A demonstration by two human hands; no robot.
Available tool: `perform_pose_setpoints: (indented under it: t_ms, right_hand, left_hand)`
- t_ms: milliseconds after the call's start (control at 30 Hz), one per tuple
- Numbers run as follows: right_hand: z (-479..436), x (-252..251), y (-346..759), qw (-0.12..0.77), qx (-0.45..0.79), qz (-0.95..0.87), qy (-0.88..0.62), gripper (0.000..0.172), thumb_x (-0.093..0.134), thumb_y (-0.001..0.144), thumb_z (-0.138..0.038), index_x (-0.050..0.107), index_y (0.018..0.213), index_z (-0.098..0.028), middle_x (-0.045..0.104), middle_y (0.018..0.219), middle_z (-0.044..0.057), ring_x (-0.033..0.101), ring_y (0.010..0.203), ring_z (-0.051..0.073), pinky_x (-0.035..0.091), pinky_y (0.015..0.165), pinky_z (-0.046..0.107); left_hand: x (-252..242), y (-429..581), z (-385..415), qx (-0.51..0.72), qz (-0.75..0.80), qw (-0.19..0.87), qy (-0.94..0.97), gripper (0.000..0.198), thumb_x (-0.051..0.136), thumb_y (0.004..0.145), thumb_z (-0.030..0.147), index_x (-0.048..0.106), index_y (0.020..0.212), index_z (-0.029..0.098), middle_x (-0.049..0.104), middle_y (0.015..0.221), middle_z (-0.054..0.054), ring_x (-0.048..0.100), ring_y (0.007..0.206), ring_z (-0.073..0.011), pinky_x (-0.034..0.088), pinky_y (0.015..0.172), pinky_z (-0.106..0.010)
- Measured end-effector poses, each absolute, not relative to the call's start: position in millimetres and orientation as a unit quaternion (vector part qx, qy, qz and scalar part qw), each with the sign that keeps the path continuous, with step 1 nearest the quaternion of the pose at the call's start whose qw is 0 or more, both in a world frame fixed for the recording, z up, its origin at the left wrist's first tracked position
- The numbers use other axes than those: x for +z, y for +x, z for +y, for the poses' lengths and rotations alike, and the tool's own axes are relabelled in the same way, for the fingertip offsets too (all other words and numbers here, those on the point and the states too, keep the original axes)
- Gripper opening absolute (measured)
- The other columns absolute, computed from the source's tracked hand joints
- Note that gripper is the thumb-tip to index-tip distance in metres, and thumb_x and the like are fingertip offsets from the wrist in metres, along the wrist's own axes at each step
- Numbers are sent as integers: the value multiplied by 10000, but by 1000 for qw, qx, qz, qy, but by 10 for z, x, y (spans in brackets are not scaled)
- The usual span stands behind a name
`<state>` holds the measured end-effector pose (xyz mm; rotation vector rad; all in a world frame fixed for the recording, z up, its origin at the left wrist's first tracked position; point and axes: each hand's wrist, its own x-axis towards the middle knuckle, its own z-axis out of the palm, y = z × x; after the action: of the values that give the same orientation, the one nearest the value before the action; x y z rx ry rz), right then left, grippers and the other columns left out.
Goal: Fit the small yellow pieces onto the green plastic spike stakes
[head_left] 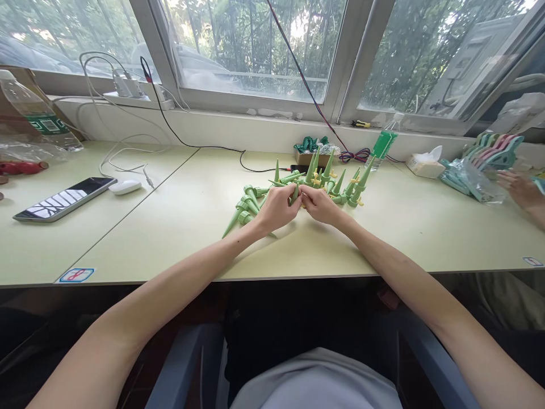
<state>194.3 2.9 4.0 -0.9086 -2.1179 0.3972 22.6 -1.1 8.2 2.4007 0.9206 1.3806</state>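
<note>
My left hand (pixel 279 209) is closed around a green plant watering spike (pixel 295 195), its tip pointing up between the fingers. My right hand (pixel 320 205) meets it from the right with fingers pinched together; what they grip is mostly hidden. Left of my hands lies a loose pile of green watering spikes (pixel 246 205), some partly behind my left hand. Behind and to the right, several spikes with yellow valves (pixel 360 184) stand upright, points up.
A small box with green packets (pixel 315 154) and a green-labelled bottle (pixel 383 143) stand behind the spikes. A phone (pixel 63 200) and white mouse (pixel 125 187) lie left. Tissues (pixel 426 163), bagged hangers (pixel 477 173) and another person's hand (pixel 522 190) are at right.
</note>
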Motion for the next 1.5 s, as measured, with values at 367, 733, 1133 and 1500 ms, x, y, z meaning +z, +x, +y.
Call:
perform_pose_setpoints:
  t_ms: [367,733,1133,1500]
  right_hand:
    - [57,15,1948,385,152,-838,-355,140,372,859,-181,353,729,-232,444,646,-30,344,579,128,280,582,269]
    - [100,-53,1966,383,149,-839,-355,98,381,790,-173,365,709,-226,457,630,-30,358,586,125,281,575,262]
    - [131,-92,1976,381,124,-838,-371,108,397,739,-172,345,660,-224,433,592,-36,325,579,120,265,568,262]
    - [107,-22,1967,389,146,-824,-385,91,406,740,-183,408,653,-208,436,596,-31,344,584,121,269,570,258]
  left_hand:
    - [72,224,-19,461,306,114,825,200,572,843,164,472,672,196,449,534,36,364,480,-104,314,508,-262]
    - [59,218,-29,434,292,123,843,197,548,861,192,474,679,188,453,546,42,370,496,-98,323,516,-255]
    - [56,219,-31,426,264,116,857,235,537,857,168,417,657,187,457,552,41,359,498,-87,305,514,-244]
    - [37,220,-8,451,254,124,846,242,548,851,161,437,637,180,444,561,40,343,519,-87,311,527,-243]
